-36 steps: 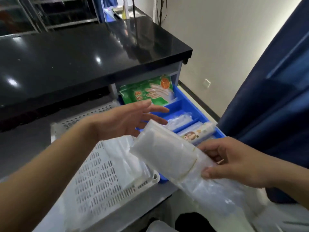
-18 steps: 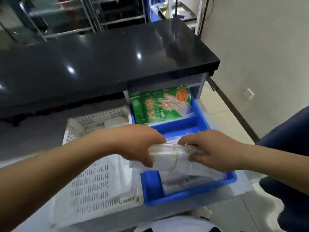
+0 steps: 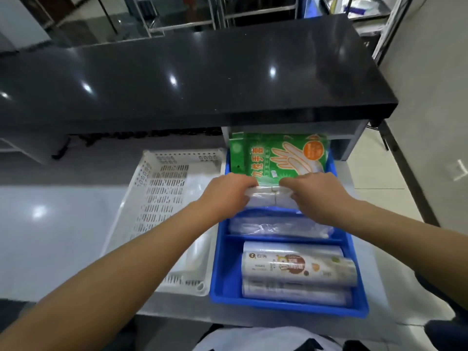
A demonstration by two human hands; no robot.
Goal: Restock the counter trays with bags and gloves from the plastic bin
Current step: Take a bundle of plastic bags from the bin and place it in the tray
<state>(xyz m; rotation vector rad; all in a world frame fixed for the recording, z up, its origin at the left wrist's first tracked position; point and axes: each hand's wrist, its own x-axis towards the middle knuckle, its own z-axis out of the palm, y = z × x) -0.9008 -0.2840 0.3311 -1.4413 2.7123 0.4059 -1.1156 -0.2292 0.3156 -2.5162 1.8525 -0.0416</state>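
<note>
Head view: both hands meet over the blue tray (image 3: 217, 264), in its second compartment from the back. Left hand (image 3: 225, 192) and right hand (image 3: 312, 192) each clamp one end of a banded bundle of clear bags (image 3: 272, 198), fingers curled over the top, thumbs under or behind. The bundle sits just in front of the green glove packs (image 3: 278, 155), which stand upright in the rear compartment under the black counter (image 3: 202, 79).

Judgement on the step: the bundle is being seated. Press evenly at both ends so it goes down flat between the dividers. Keep it clear of the glove packs so they are not tipped back. Let go only once the loose plastic edges are inside the wall.

Next compartment forward holds more clear bags (image 3: 278, 226); the front one holds wrapped rolls (image 3: 298, 267).

Unclear: compartment floor under the bundle is hidden by the hands, so whether it rests or hangs cannot be told. White perforated bin (image 3: 162, 198), just left of the tray, holds pale plastic, but the left forearm crosses it and its contents cannot be counted.
</note>
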